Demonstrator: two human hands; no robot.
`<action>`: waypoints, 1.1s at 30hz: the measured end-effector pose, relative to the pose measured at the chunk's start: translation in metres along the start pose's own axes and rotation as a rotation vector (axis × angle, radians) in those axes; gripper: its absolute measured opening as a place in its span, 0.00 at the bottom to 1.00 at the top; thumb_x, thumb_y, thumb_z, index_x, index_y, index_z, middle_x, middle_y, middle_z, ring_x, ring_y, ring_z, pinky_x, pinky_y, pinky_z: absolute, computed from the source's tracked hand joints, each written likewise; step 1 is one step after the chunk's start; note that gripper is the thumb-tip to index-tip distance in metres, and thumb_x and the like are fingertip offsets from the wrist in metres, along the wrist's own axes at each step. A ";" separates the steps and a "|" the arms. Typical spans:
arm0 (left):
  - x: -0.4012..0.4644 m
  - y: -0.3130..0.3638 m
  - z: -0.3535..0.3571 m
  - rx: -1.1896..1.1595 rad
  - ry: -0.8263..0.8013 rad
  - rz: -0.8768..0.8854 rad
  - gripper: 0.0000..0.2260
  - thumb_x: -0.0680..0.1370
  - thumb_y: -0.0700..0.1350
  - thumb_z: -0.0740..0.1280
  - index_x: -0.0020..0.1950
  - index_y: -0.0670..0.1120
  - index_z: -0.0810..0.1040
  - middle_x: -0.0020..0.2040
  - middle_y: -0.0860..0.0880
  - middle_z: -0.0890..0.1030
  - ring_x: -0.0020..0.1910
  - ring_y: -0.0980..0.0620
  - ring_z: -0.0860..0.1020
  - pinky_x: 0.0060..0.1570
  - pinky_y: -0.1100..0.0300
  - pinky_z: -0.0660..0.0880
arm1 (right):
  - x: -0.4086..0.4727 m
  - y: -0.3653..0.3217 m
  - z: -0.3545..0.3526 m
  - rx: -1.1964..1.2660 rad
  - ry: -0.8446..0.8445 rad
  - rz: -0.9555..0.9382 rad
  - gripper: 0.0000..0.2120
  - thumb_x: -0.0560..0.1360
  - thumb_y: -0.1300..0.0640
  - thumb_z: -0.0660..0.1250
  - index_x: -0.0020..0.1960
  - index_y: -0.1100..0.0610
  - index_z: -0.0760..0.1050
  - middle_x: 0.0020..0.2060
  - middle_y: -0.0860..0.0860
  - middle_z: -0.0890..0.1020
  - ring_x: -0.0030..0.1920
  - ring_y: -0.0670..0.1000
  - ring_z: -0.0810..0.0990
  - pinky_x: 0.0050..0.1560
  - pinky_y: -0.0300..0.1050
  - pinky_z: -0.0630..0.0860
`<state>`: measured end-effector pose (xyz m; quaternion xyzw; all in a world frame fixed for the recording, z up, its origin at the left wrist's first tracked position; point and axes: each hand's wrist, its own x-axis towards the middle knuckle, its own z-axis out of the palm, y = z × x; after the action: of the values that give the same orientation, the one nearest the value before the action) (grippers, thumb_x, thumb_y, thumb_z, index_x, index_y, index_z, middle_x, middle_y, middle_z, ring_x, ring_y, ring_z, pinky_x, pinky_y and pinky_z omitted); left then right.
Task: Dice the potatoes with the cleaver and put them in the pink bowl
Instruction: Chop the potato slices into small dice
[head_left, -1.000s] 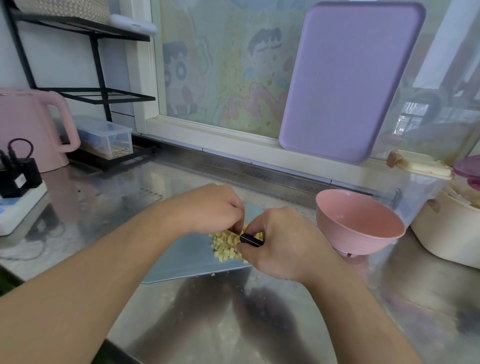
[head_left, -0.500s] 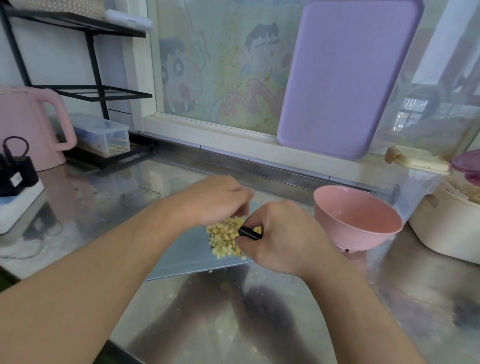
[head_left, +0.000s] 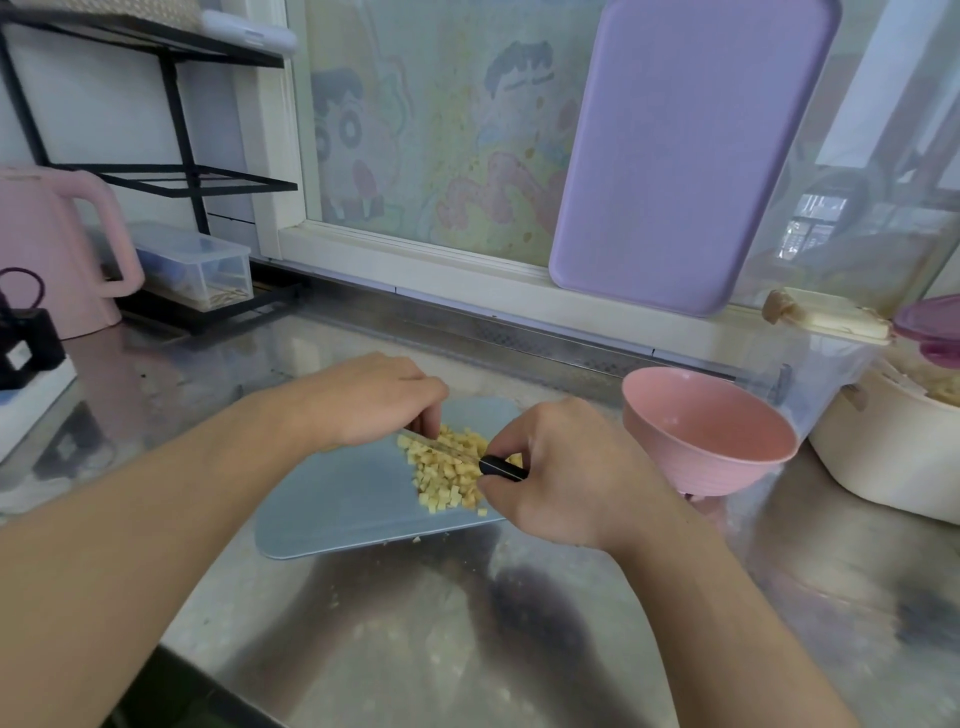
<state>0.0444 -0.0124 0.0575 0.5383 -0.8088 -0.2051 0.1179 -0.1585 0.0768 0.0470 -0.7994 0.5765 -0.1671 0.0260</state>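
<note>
A heap of small yellow potato dice (head_left: 448, 474) lies on the right part of a light blue cutting board (head_left: 343, 499). My right hand (head_left: 563, 475) grips the cleaver's black handle (head_left: 503, 467); its blade (head_left: 434, 444) crosses the heap toward the left. My left hand (head_left: 366, 402) hovers over the blade's far end with fingers curled down, touching its spine. The pink bowl (head_left: 709, 431) stands empty to the right of the board, close to my right hand.
A purple board (head_left: 685, 150) leans on the window behind. A cream pot (head_left: 893, 457) and a clear lidded box (head_left: 826, 358) stand at the right. At the left are a pink kettle (head_left: 57, 249), a black rack (head_left: 171, 176) and a power strip (head_left: 31, 395). Potato crumbs dot the steel counter (head_left: 467, 623).
Both hands have drawn slightly apart, showing more of the blade across the dice. The heap looks spread a bit wider on the board.
</note>
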 end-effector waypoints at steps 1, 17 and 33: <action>0.002 0.000 0.001 0.000 -0.005 0.007 0.21 0.83 0.55 0.57 0.42 0.54 0.88 0.44 0.61 0.86 0.47 0.61 0.82 0.59 0.53 0.78 | 0.000 0.000 0.000 0.000 0.003 -0.002 0.07 0.73 0.48 0.69 0.40 0.47 0.83 0.26 0.48 0.77 0.27 0.48 0.73 0.27 0.42 0.65; -0.004 0.012 -0.003 -0.161 0.281 0.176 0.19 0.86 0.59 0.57 0.48 0.57 0.86 0.48 0.63 0.85 0.50 0.67 0.81 0.55 0.58 0.75 | -0.001 0.004 -0.003 0.016 0.079 0.046 0.07 0.72 0.48 0.68 0.39 0.49 0.82 0.25 0.47 0.77 0.27 0.49 0.75 0.26 0.44 0.73; -0.030 -0.041 0.081 -0.776 0.716 -0.219 0.11 0.80 0.42 0.65 0.39 0.45 0.81 0.30 0.50 0.77 0.32 0.50 0.73 0.38 0.54 0.69 | 0.006 0.000 0.012 0.928 -0.070 0.383 0.14 0.77 0.59 0.68 0.41 0.71 0.77 0.26 0.61 0.74 0.20 0.54 0.67 0.25 0.41 0.66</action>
<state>0.0568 0.0175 -0.0320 0.5727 -0.5219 -0.3036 0.5545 -0.1537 0.0696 0.0368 -0.5885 0.5768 -0.3713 0.4280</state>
